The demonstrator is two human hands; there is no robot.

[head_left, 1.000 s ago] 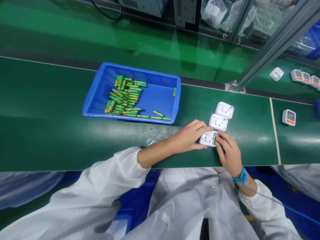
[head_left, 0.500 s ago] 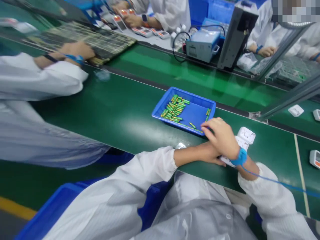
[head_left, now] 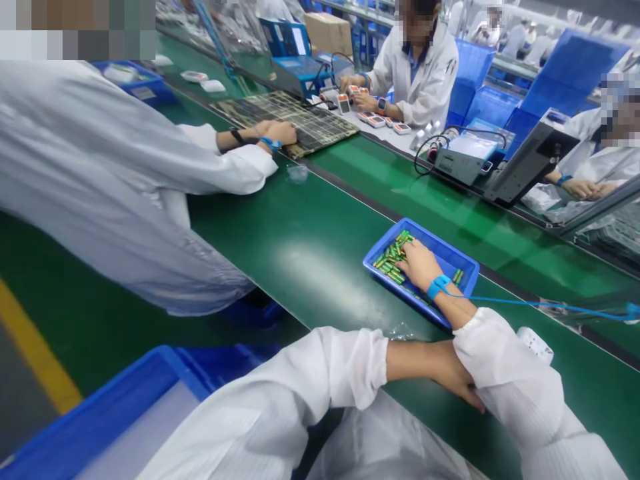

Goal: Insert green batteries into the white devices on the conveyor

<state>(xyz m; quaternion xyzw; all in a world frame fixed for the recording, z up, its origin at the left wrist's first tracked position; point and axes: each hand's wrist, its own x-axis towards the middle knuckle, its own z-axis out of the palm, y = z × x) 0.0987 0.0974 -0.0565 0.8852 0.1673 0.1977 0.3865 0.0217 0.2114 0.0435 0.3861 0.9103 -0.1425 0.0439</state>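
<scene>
My right hand (head_left: 420, 265), with a blue wrist strap (head_left: 439, 286), reaches into a blue tray (head_left: 470, 283). Thumb and fingers are spread apart, touching a pile of green batteries (head_left: 390, 265) at the tray's left side; no battery shows lifted. My left hand (head_left: 457, 373) rests low over the green bench, crossed by my right sleeve. Its thumb points down toward me, while the other fingers are hidden. Beyond that sleeve part of a white casing (head_left: 535, 345) shows; whether my left hand touches it is hidden.
A blue cord (head_left: 540, 303) runs right from my wrist strap. Clear plastic (head_left: 401, 331) lies before the tray. At left, a co-worker's hand (head_left: 281, 133) rests on a gridded panel (head_left: 330, 130). Across the belt stand a blue instrument (head_left: 465, 157) and a dark upright unit (head_left: 533, 160).
My right hand has moved from the tray's near right edge into the battery pile. My right sleeve now covers much of my left hand and the white casings. The view has swung left and up.
</scene>
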